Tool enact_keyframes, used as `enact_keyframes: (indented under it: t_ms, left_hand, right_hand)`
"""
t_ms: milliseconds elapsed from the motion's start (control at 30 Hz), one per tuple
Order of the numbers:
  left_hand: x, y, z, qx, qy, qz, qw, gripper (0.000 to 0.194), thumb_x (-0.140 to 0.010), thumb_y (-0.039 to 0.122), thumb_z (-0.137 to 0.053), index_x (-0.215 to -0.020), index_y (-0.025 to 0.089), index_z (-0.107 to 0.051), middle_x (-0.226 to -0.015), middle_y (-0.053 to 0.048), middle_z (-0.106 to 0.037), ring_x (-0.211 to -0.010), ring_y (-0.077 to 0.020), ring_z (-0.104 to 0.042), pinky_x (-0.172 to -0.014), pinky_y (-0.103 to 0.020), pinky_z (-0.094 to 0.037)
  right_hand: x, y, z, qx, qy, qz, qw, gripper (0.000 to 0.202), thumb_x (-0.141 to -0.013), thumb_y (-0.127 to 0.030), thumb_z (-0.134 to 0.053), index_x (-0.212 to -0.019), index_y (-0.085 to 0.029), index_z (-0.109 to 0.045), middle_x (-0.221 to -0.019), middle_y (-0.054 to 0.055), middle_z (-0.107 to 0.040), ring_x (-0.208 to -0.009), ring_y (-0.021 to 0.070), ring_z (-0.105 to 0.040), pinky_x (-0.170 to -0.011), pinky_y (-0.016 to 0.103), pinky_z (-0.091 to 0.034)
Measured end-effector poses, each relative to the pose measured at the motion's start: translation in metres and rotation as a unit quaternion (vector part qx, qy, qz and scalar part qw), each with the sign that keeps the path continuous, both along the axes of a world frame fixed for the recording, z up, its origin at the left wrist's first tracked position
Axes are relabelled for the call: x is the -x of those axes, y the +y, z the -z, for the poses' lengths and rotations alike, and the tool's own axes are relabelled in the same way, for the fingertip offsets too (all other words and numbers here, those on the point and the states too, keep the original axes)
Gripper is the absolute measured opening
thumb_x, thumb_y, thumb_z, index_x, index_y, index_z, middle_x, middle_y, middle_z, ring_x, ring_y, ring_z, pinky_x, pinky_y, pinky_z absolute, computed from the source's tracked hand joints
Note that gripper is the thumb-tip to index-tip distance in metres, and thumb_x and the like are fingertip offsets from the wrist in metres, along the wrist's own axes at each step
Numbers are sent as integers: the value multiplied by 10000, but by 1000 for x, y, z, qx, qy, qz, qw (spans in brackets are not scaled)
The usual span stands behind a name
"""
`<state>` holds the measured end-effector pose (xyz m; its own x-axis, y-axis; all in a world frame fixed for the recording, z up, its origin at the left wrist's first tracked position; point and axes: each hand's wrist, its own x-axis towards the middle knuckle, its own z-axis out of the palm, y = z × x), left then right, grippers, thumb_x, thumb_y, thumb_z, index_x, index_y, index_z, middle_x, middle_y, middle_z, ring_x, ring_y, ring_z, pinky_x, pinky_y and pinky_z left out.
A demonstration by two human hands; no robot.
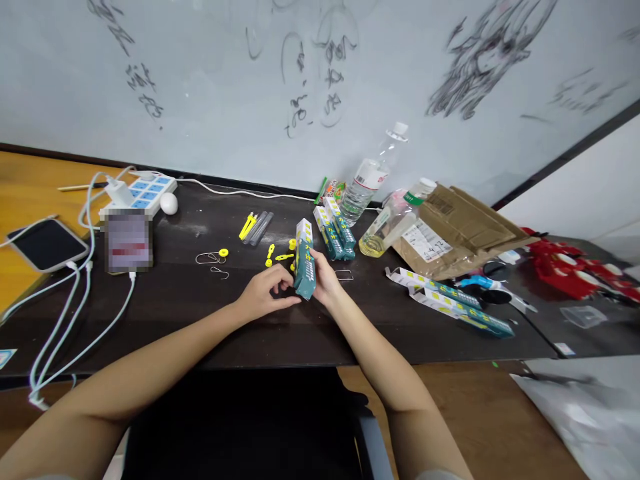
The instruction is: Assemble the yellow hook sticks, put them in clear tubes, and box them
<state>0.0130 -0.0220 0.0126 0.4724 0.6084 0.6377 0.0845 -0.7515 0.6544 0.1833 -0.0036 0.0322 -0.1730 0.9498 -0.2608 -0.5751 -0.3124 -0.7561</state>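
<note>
A black chair [240, 427] sits at 6 o'clock, in front of the table [350, 340]. Over the table, a green and white printed box [304, 261] is in the right hand [326, 279], whose fingers are closed on it from the 3 o'clock side; the box tilts, its near end toward 6 o'clock. The left hand [270, 291] is just beside it at 8 o'clock, its thumb held apart from the curled fingers and pointing to the box's near end; whether it touches the box I cannot tell. Around the held box, two similar boxes with raised white flaps [463, 310] lie between 3 and 4 o'clock, and a bent wire [345, 275] is near at 3. Small yellow parts [271, 251] lie close by at 9 to 10 o'clock, with wire clips [213, 257] farther out at 9 and a phone [129, 240] beyond them. Yellow sticks [247, 227] lie beside dark grey sticks [261, 229] at 10. At 1 o'clock are two more printed boxes [328, 235], side by side, and behind them a water bottle [367, 180]; a bottle of yellowish liquid [387, 230] and a brown package [463, 223] are at 2. A power strip [150, 192] lies far off at 10, and a whiteboard [215, 100] with black writing fills 12 o'clock.
</note>
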Motion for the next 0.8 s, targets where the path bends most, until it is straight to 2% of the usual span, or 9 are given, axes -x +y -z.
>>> enact_keyframes:
  t_ms: [100, 233, 333, 433, 567, 667, 733, 800]
  left_hand:
    - [1, -2, -1, 49, -2, -1, 999, 254, -725, 351, -721, -784, 164, -559, -727, 5, -550, -623, -90, -528, -534, -196, -470]
    - [-2, -3, 1, 171, -18, -17, 985, 266, -711, 370, -724, -778, 155, -583, -696, 1, -593, -612, -99, -576, -516, -191, -477]
    - [-7, -2, 5, 293, -78, -1, 953, 303, -724, 393, -703, -856, 147, -584, -676, -3, -615, -594, -117, -605, -499, -213, -507]
    - [-12, 1, 6, 370, -142, -6, 918, 364, -691, 385, -722, -919, 138, -583, -707, -10, -640, -573, -122, -621, -482, -230, -527]
    - [-13, 5, 4, 404, -176, -32, 897, 394, -642, 361, -753, -927, 126, -617, -739, -27, -670, -597, -134, -647, -507, -244, -550]
    - [-11, 5, 2, 394, -178, -43, 901, 360, -649, 344, -748, -918, 125, -648, -767, -43, -690, -663, -152, -669, -540, -246, -560]
    - [-9, 4, 2, 375, -168, -47, 910, 330, -675, 335, -733, -923, 128, -667, -748, -43, -695, -687, -157, -673, -556, -242, -560]
    - [-8, 3, 1, 351, -154, -53, 922, 302, -704, 330, -717, -931, 134, -682, -724, -38, -694, -684, -150, -667, -576, -241, -563]
  right_hand:
    - [3, -2, 0, -12, 2, 16, 1000, 212, -783, -390, -586, -778, -178, -594, -613, 0, -649, -591, 162, -638, -590, 279, -549]
    - [4, -1, 1, -53, 7, 90, 995, 176, -770, -364, -579, -801, -191, -578, -637, -20, -643, -640, 165, -640, -634, 295, -554]
    - [1, 0, 0, -88, 17, 135, 987, 154, -766, -337, -552, -847, -208, -567, -712, -28, -652, -697, 156, -637, -679, 295, -551]
    - [-2, 0, -3, -136, 21, 145, 980, 168, -761, -311, -522, -903, -228, -556, -801, -29, -658, -760, 148, -633, -715, 295, -542]
    - [-3, -3, -7, -167, -1, 151, 974, 199, -756, -355, -571, -906, -226, -548, -808, -23, -647, -747, 146, -626, -715, 298, -535]
    - [-2, -5, -8, -161, -22, 156, 974, 268, -742, -432, -636, -866, -215, -539, -784, -8, -645, -735, 151, -625, -673, 288, -530]
    - [-1, -5, -8, -151, -31, 166, 974, 284, -717, -427, -677, -819, -208, -527, -749, -14, -633, -687, 134, -612, -595, 248, -514]
    - [-2, -6, -7, -139, -41, 160, 976, 286, -718, -434, -673, -777, -196, -526, -689, -24, -607, -564, 98, -563, -448, 193, -444]
